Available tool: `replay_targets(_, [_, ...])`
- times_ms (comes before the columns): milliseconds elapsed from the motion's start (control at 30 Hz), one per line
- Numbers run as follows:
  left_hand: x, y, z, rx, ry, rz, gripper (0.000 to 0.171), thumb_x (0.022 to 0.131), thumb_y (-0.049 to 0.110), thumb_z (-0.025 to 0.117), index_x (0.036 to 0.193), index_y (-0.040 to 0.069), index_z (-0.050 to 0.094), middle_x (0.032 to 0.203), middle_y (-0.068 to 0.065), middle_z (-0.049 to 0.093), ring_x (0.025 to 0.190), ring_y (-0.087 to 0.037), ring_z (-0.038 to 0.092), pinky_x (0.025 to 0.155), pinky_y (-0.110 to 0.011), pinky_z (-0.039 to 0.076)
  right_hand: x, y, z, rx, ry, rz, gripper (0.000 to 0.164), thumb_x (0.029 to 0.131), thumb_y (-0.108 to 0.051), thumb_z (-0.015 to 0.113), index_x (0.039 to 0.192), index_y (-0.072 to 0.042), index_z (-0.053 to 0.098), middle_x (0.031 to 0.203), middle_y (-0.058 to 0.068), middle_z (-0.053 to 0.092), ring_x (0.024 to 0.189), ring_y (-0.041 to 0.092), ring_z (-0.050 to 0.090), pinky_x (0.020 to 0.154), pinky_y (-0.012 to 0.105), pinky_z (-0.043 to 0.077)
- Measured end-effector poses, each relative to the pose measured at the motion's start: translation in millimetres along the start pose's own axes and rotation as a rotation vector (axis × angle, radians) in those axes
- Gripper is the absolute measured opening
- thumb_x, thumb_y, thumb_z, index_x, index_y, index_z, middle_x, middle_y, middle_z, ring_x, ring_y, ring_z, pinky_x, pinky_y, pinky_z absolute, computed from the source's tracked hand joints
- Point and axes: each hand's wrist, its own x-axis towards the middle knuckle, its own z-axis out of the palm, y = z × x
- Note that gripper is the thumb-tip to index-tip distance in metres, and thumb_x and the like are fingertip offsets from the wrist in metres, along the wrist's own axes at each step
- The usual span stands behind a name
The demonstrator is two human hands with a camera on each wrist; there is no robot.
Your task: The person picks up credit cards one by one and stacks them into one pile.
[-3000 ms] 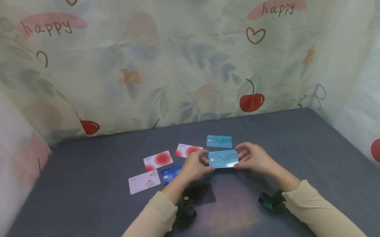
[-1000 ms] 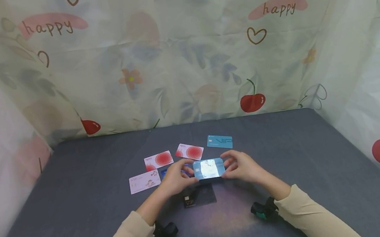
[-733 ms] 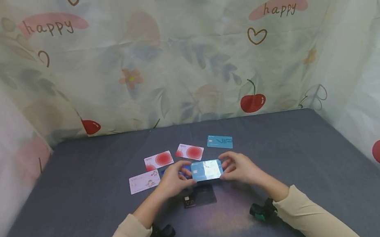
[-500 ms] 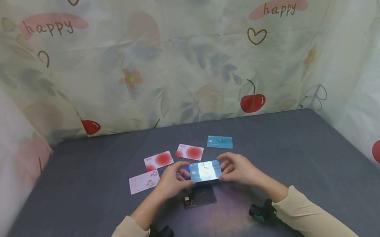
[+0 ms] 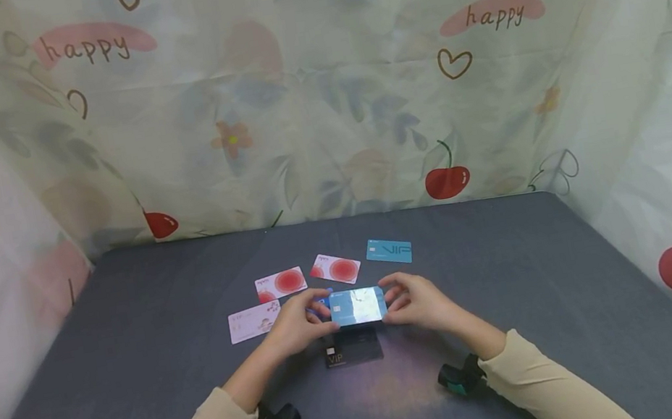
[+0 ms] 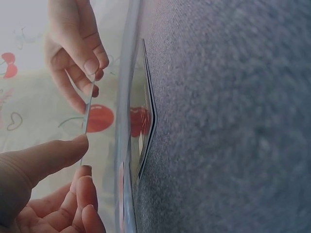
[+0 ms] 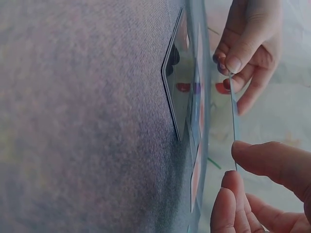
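A light blue card (image 5: 349, 308) with a bright glare on its face is held level above the dark table. My left hand (image 5: 297, 323) pinches its left short edge between thumb and fingers, and my right hand (image 5: 418, 304) pinches the right one. Seen edge-on in the left wrist view, the held card (image 6: 87, 116) is clear of the table. Just below and nearer lies a black VIP card (image 5: 359, 352), its far part covered. In the right wrist view this black card (image 7: 176, 92) shows a doubled edge. Behind my left fingers a dark blue card (image 5: 324, 301) is mostly hidden.
Several cards lie around the hands: a pale pink one (image 5: 255, 322) at left, a red-circle card (image 5: 280, 284), a second red-circle card (image 5: 336, 269), and another light blue VIP card (image 5: 389, 251) at back right. A printed cloth (image 5: 308, 118) walls off the table's far edge.
Both hands have carried the light blue card left and toward me, from beside the far VIP card to above the black card's far edge. The cards on the table have stayed put.
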Motion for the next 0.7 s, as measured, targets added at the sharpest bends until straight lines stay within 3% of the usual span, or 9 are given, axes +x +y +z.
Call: replay_targets(700, [-10.1,-3.5,-7.5,0.025,-0.001,-0.048,0.05,0.074,0.01,0.076,0.119,-0.002,0.056,0.09,-0.01,0.062,0.067,-0.012,0.054,0.061,-0.019,0.048,-4.7,-5.9,5.3,-0.011,-0.059,-0.073,0.051,0.078,-0.006,0.073,0.124,-0.003,0.052,0.1,0.012,0.062,0.079,0.013,0.063,0.075,0.031,0.055])
